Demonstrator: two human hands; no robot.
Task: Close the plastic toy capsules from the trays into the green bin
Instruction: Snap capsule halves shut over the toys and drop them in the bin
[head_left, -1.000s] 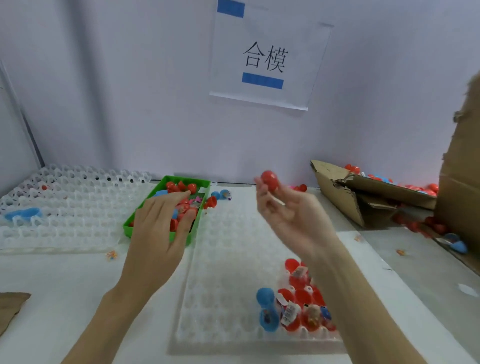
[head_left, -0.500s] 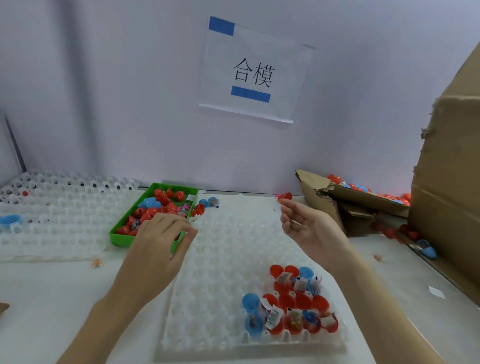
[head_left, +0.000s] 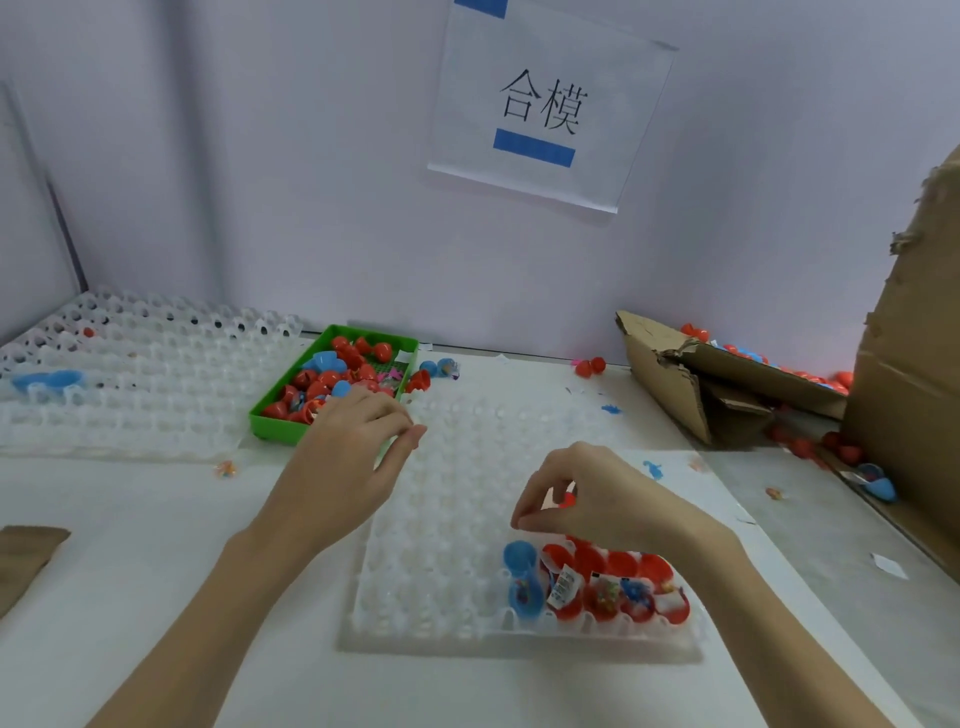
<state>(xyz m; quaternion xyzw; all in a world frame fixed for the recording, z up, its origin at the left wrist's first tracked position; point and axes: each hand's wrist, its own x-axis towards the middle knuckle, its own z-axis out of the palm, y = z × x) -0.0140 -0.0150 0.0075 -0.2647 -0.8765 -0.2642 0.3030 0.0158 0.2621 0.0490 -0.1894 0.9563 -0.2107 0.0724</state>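
Note:
A clear plastic tray (head_left: 447, 519) lies in front of me. Its near right corner holds several open red capsules (head_left: 618, 582) with toys and slips in them, plus one blue capsule (head_left: 522, 577). My right hand (head_left: 597, 499) hovers just above them with fingers curled down, and a bit of red capsule (head_left: 569, 500) shows inside the grip. My left hand (head_left: 353, 452) rests over the tray's far left with relaxed fingers and holds nothing. Just beyond it, the green bin (head_left: 275, 426) is filled with red and blue capsules.
More clear trays (head_left: 140, 384) lie at the left, one with a blue capsule (head_left: 47, 379). Torn cardboard boxes (head_left: 701, 379) with capsules stand at the right. Loose capsules (head_left: 589, 366) sit by the back wall. A paper sign (head_left: 545, 104) hangs above.
My right hand came down from mid-air onto the capsules in the tray; the red capsule it held a second ago is gone. My left hand drew back from the green bin.

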